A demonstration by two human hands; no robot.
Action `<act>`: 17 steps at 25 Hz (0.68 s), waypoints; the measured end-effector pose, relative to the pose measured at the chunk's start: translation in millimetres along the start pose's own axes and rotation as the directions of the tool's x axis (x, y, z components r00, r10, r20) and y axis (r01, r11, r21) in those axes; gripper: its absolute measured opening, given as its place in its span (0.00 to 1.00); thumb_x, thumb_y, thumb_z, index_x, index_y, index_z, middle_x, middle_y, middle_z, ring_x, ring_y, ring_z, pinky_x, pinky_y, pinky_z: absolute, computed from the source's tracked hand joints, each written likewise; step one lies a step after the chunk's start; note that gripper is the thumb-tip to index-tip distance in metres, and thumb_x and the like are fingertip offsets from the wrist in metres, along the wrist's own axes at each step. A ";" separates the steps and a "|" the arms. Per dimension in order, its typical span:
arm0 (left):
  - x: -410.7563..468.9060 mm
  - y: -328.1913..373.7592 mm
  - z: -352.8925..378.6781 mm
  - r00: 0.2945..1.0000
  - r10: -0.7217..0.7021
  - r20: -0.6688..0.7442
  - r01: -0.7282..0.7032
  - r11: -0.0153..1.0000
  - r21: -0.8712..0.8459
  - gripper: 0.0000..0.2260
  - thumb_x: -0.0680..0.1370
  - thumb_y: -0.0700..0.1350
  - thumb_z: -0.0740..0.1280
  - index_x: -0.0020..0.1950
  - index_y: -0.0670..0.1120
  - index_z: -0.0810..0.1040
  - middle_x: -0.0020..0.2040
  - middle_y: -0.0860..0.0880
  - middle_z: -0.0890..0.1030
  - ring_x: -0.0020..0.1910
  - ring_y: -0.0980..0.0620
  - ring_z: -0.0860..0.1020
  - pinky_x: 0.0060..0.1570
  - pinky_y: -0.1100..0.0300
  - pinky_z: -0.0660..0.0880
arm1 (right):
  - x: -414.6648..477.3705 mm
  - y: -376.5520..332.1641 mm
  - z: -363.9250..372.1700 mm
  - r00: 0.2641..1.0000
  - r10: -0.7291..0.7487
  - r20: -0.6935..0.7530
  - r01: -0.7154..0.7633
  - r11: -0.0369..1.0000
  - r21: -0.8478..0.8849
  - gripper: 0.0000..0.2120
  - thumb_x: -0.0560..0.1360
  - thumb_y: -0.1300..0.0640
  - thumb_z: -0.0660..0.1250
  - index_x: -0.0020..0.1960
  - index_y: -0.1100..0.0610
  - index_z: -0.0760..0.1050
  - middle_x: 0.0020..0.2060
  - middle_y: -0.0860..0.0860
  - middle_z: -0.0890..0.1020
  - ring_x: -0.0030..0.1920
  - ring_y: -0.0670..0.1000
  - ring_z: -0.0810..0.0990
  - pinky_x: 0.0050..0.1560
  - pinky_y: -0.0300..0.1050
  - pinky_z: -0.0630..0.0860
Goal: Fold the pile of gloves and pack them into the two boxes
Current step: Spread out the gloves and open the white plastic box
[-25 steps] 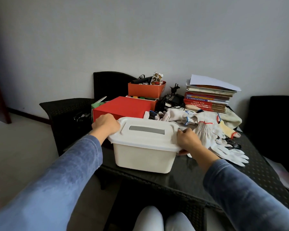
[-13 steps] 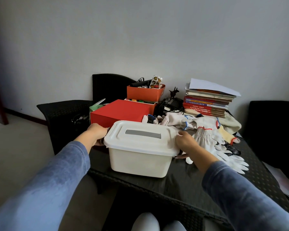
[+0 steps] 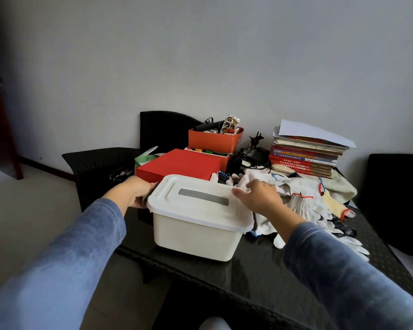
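Gloves [image 3: 303,201] piled right of closed white box [image 3: 196,234], none packed.
Left hand [image 3: 134,191] dropped off lid [image 3: 200,198], fingers curled on box's left end; right hand [image 3: 260,198] lies loose-fingered on lid; opening looks next.

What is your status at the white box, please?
Left hand grips lid at left end, right hand on right end. Box closed. Gloves unfolded alongside.

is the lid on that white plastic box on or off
On: the white lid lies flat on the rim of the white plastic box, no gap showing. Latched or not, cannot tell.
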State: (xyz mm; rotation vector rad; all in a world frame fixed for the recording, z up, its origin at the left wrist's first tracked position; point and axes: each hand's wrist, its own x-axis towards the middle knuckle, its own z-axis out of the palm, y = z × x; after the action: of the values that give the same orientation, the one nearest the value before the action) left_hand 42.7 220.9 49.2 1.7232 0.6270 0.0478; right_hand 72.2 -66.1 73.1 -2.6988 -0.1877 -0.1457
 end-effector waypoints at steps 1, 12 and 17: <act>3.2 -1.6 -1.2 1.000 -0.009 0.006 0.009 1.000 0.015 0.10 0.81 0.34 0.59 0.50 0.41 0.80 0.41 0.44 0.80 0.43 0.43 0.79 0.40 0.50 0.79 | -6.7 -7.2 2.0 0.986 -0.147 0.082 0.143 0.988 0.049 0.35 0.73 0.35 0.63 0.72 0.54 0.63 0.71 0.55 0.66 0.73 0.58 0.58 0.71 0.54 0.60; 24.8 0.2 -32.7 0.999 -0.014 -0.036 0.014 1.000 0.002 0.12 0.79 0.45 0.67 0.44 0.36 0.77 0.40 0.39 0.78 0.42 0.41 0.78 0.40 0.50 0.76 | 3.9 -57.1 -22.4 0.794 -0.576 0.195 0.556 0.818 0.149 0.19 0.70 0.46 0.73 0.58 0.49 0.76 0.52 0.46 0.81 0.52 0.47 0.79 0.58 0.44 0.74; 58.9 1.9 -48.3 0.967 0.037 -0.254 0.031 0.966 0.258 0.22 0.77 0.48 0.69 0.65 0.35 0.73 0.58 0.38 0.78 0.58 0.39 0.77 0.57 0.50 0.76 | 61.9 -82.1 -25.5 0.799 -0.500 -0.334 0.510 0.858 -0.064 0.09 0.75 0.48 0.67 0.53 0.50 0.75 0.43 0.49 0.82 0.43 0.54 0.81 0.43 0.49 0.76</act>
State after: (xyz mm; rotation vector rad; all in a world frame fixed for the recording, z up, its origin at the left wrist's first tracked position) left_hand 76.1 289.3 45.9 1.9902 0.8518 0.2021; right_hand 118.7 3.6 137.9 -2.4749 -0.7958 -0.7572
